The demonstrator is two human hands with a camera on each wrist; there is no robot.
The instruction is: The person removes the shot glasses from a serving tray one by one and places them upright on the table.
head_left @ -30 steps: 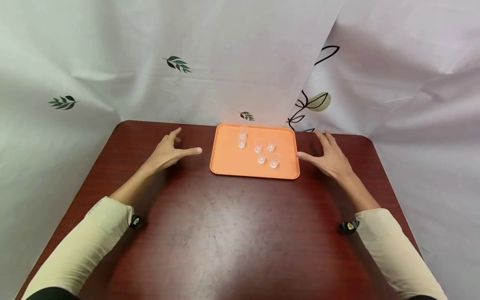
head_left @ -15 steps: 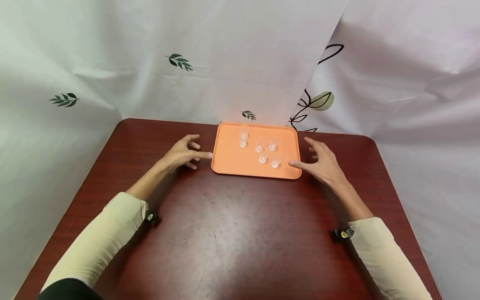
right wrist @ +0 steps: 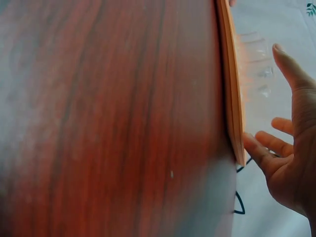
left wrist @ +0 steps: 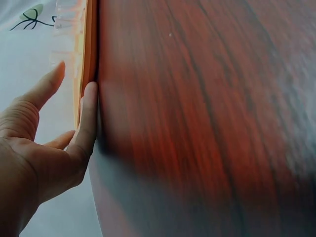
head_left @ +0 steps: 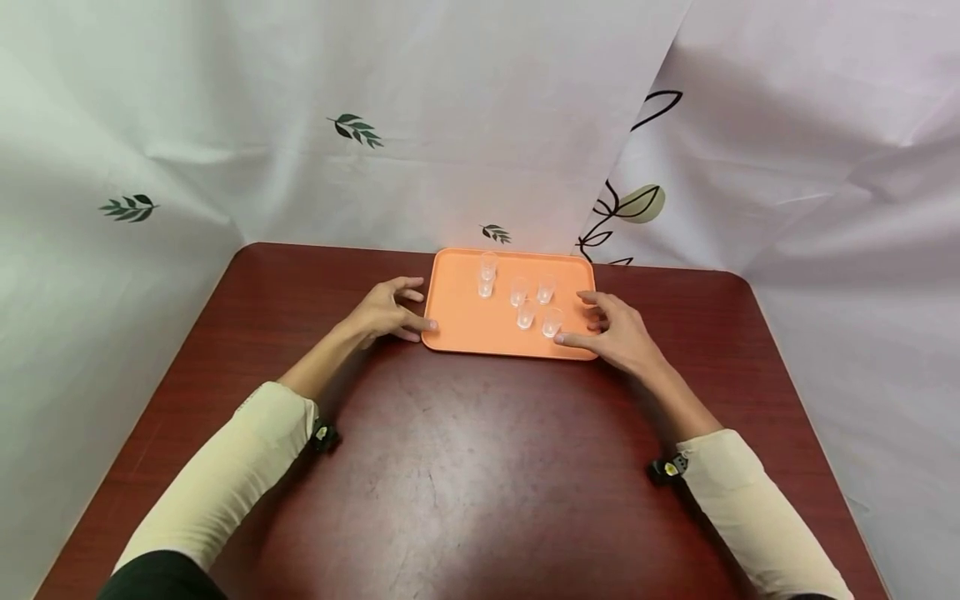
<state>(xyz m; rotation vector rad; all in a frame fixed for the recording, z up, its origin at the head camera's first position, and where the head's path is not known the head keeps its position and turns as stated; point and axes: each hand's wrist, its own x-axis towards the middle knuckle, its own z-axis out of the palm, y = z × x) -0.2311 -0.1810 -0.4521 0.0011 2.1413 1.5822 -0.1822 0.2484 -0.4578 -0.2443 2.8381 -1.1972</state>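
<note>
An orange tray (head_left: 465,321) lies on the table by the back wall, with several small clear cups standing on it. One cup (head_left: 552,323) is near the tray's front right corner, another cup (head_left: 488,265) at the back. My left hand (head_left: 381,313) is at the tray's left end, thumb raised over the rim; in the left wrist view one finger (left wrist: 89,106) lies along the tray's side. At the right end is my right hand (head_left: 624,335), its thumb over the tray near the front cup. The right wrist view has its thumb (right wrist: 291,66) apart from the tray and a fingertip at the rim.
The dark red wooden table (head_left: 450,475) extends in front of the tray. A white sheet (head_left: 420,183) with leaf prints hangs right behind the table. Dark wrist cameras, such as the left one (head_left: 324,435), sit at both cuffs.
Both hands have moved inward to the tray's ends, the left to the right and the right to the left. Their thumbs are now over the tray. The tray and cups have not visibly moved.
</note>
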